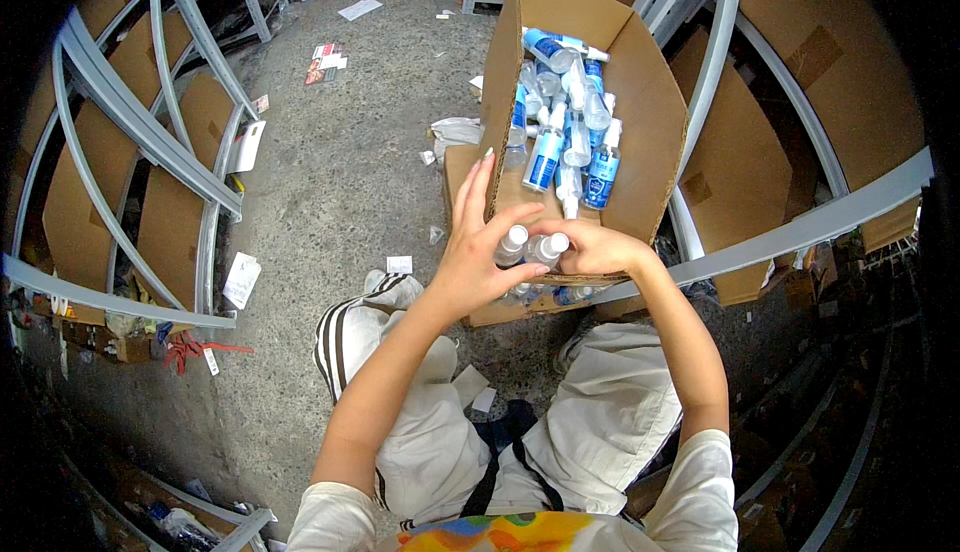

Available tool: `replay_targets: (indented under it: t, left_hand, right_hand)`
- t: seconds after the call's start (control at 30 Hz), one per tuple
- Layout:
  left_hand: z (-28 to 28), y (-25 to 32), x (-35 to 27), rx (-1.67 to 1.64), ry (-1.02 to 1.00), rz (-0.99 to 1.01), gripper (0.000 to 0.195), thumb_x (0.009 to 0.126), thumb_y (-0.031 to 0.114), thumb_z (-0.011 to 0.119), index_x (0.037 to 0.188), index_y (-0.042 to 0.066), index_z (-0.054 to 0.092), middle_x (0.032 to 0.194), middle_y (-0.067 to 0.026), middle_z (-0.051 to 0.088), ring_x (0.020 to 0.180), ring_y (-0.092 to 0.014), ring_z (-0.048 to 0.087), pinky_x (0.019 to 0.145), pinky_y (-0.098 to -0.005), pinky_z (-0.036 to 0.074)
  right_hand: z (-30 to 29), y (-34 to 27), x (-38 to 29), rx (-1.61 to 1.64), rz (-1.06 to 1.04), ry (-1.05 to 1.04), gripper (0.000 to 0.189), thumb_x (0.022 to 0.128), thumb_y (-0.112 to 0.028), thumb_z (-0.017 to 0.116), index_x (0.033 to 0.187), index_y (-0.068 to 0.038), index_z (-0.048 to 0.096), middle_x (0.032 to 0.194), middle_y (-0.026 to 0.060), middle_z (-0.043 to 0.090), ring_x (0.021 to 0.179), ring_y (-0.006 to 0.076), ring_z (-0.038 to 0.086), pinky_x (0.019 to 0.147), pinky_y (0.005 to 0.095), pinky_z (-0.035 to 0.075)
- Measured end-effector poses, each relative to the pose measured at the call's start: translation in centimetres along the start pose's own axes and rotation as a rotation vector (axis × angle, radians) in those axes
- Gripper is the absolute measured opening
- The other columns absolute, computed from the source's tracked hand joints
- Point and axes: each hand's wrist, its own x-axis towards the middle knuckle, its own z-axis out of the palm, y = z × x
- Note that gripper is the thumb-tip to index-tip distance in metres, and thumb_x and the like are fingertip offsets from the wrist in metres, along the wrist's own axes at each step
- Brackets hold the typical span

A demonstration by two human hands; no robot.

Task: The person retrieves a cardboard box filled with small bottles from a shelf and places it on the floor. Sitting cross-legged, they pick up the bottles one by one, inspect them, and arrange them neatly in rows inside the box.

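Note:
In front of me stands an open cardboard box (pixel 652 124) with a loose pile of clear spray bottles (pixel 544 158) that have blue labels and white tops. Two white-capped clear bottles (pixel 551 250) stand side by side at its near edge. My left hand (pixel 472 252) curves thumb and index finger around this pair, its other fingers stretched along the box's left wall. From the right, the curled fingers of my right hand (pixel 600 247) press against the right bottle. The lower parts of both bottles are largely hidden.
Under the box lies another carton (pixel 487 317), with more bottles (pixel 574 295) showing at its near side. Metal shelving (pixel 142 132) holding cardboard boxes lines the left, and another metal rack (pixel 810 214) is close on the right. Paper scraps (pixel 326 62) litter the concrete floor (pixel 292 177).

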Motion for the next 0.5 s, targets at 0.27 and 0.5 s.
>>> replay_targets:
  t: [0.27,0.5]
  left_hand:
    - [0.3,0.6,0.1,-0.003,-0.005,-0.044,0.06,0.056,0.027,0.078,0.111,0.018,0.056,0.141,-0.0189,0.012,0.129,-0.037,0.015,0.103,-0.0449,0.018]
    - [0.1,0.5,0.1,0.0,-0.005,-0.06,0.062,0.054,0.028,0.079,0.111,0.017,0.056,0.141,-0.0195,0.013,0.128,-0.037,0.018,0.101,-0.043,0.023]
  right_hand:
    - [-2.4,4.6,4.1,-0.198,0.083,0.792,0.03,0.07,-0.006,0.053,0.099,0.001,0.057,0.092,0.0181,0.06,0.088,0.0293,0.058,0.077,0.0346,0.045]
    - [-5.6,4.4,8.8,-0.533,0.152,1.057,0.043,0.069,-0.014,0.058,0.11,-0.003,0.05,0.095,0.0206,0.059,0.09,0.0369,0.055,0.079,0.0417,0.044]
